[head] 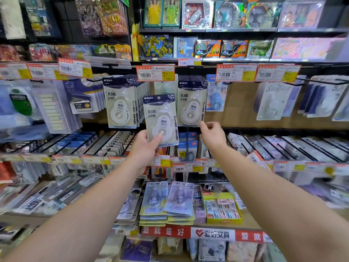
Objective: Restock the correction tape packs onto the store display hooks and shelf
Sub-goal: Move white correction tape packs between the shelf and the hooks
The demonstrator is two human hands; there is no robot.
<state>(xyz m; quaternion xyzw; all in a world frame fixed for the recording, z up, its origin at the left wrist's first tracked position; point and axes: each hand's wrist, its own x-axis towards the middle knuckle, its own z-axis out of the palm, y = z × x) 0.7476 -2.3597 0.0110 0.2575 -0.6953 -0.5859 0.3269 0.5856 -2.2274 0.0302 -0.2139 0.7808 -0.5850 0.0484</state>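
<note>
Between two hung stacks, left hand (146, 148) grips correction tape pack (161, 120).

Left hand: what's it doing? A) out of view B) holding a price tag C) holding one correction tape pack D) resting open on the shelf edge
C: the left hand grips a single correction tape pack by its lower edge, held up in front of the hooks.

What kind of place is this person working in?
Most likely a stationery shop aisle: correction tape packs hang on display hooks, orange price tags run along the shelf edges, and boxed toys sit on the top shelves.
</note>
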